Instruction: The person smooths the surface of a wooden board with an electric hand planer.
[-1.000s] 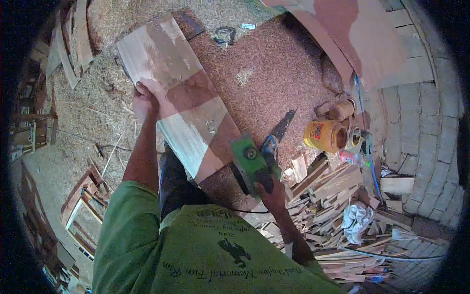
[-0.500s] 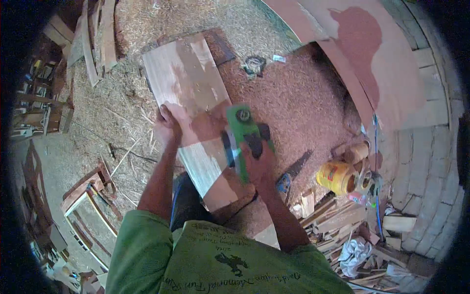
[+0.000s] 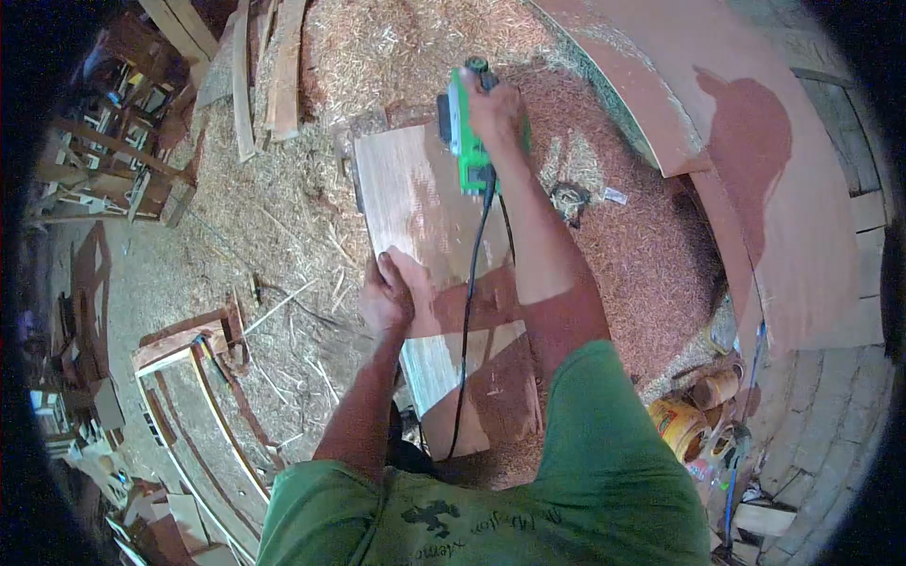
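Observation:
A wide wooden board [image 3: 444, 226] lies lengthwise in front of me, pale in places and reddish-brown in shadow. My right hand [image 3: 497, 113] is closed around a green electric planer [image 3: 469, 172] at the board's far right end. The planer's black cord [image 3: 468, 321] runs back along the board toward my body. My left hand [image 3: 387, 297] grips the board's left edge about halfway along, thumb uppermost; its other fingers are partly hidden. The planer's underside is out of sight.
Wood shavings [image 3: 302, 198] cover the ground. Long planks [image 3: 285, 75] lie at the far left, a wooden frame [image 3: 203, 406] at the near left. To the right are a large curved sheet [image 3: 802, 208], a yellow container [image 3: 678, 426] and a block wall [image 3: 802, 415].
My right hand has carried the planer from beside the board's middle to its far end. My left hand still holds the left edge. The whole view has shifted.

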A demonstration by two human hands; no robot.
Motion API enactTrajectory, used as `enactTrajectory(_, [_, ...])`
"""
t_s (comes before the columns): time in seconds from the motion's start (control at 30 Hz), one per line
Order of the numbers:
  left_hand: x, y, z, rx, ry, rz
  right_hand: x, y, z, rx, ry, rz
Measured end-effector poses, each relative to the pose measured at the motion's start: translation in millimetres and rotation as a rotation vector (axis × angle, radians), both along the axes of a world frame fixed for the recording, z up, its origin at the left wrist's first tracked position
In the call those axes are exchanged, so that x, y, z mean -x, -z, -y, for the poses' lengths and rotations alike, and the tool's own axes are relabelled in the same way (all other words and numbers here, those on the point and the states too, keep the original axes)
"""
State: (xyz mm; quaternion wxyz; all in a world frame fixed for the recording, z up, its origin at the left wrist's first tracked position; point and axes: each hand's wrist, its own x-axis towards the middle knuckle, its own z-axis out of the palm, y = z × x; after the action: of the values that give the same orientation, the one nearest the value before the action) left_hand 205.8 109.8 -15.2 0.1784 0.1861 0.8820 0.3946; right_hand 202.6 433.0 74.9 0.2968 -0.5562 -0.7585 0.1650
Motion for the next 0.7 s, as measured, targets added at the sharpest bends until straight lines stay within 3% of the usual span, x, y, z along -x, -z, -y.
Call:
enactTrajectory(0.07, [0,-9,-3,0.08,0.015,0.025,2,-22,-1,0.188,-0.033,-0.093])
enactTrajectory(0.23, [-2,5,-3,-0.062,-0.014,0.039,-51,24,43,0.235,-0.04,-0.137])
enactTrajectory(0.3, [-5,-15,0,0.036,0.011,0.087,-110,-2,124,0.064,-0.048,-0.001])
enactTrajectory(0.33, [-3,-5,1,0.041,0.035,0.04,-148,-4,162,0.155,-0.159,-0.108])
enactTrajectory(0.43, [-7,-3,4,0.106,0.03,-0.034,-248,-35,294,0.446,-0.034,-0.013])
enactTrajectory(0.47, [1,18,3,0.119,0.063,-0.015,-282,-37,338,0.461,0.014,0.057])
enactTrajectory(0.5, [0,15,3,0.118,0.056,-0.02,-315,-42,377,0.511,-0.007,-0.019])
enactTrajectory(0.6, [-4,12,5,0.085,0.049,-0.023,-399,-43,486,0.567,0.115,0.097])
enactTrajectory(0.7, [1,22,3,0.1,0.052,-0.029,-448,-40,552,0.56,0.17,0.085])
